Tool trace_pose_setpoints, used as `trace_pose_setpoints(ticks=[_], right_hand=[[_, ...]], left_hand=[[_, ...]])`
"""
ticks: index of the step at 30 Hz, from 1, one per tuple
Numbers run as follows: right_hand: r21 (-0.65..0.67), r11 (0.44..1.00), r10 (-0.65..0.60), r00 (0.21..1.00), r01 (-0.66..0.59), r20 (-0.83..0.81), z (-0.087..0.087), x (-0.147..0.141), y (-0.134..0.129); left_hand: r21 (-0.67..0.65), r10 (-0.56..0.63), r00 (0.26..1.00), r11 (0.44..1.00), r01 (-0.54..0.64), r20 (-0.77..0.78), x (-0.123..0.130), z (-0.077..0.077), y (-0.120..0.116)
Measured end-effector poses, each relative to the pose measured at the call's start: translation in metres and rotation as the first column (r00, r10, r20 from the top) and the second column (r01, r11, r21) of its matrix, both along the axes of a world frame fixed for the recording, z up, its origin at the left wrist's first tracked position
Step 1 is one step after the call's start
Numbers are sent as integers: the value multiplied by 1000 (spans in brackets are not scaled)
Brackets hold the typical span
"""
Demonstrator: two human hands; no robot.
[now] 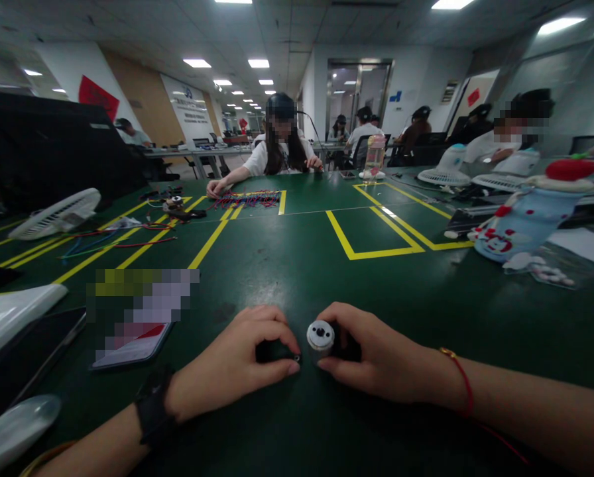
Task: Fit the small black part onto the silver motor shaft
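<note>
My right hand (364, 351) grips a small cylindrical metal motor (321, 336) between thumb and fingers. The motor stands upright, its round silver end face up, with dark holes around the centre. Just left of it, my left hand (252, 348) pinches a tiny dark part with a light round spot (297, 358) between thumb and forefinger; it is too small to name. A narrow gap separates this part from the motor. Both hands are low over the green table (277, 278), near its front.
At left lie a badge card (145, 341), a white plastic packet (18, 311), a white fan (58, 213) and loose wires (142, 242). A blue bottle (520, 222) and more fans (446, 169) stand at right. Opposite, a person (280, 142) reaches toward a wire bundle (250, 199).
</note>
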State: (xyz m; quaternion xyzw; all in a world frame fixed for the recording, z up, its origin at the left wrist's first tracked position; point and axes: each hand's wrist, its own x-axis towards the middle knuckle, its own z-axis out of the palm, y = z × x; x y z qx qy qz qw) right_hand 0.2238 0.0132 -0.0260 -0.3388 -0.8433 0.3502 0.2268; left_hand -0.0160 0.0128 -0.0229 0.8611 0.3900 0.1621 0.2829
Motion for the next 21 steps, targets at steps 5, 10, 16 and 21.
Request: trace_pose_setpoints(ticks=[5,10,16,21], right_hand=[[6,1000,1,1000,-1,3,0,0,-2],[21,1000,15,1000,-15,2,0,-1,-3],[55,998,26,1000,-26,-1,-2,-2,-2],[58,998,26,1000,-26,2,-2,-3,-1]], left_hand=[[-6,138,972,990,-139,189,7,7,-2],[35,185,938,978,-204,294,18,14,-9],[87,191,937,971,-225,292,23,12,-13],[21,209,933,974,-225,293,22,13,-12]])
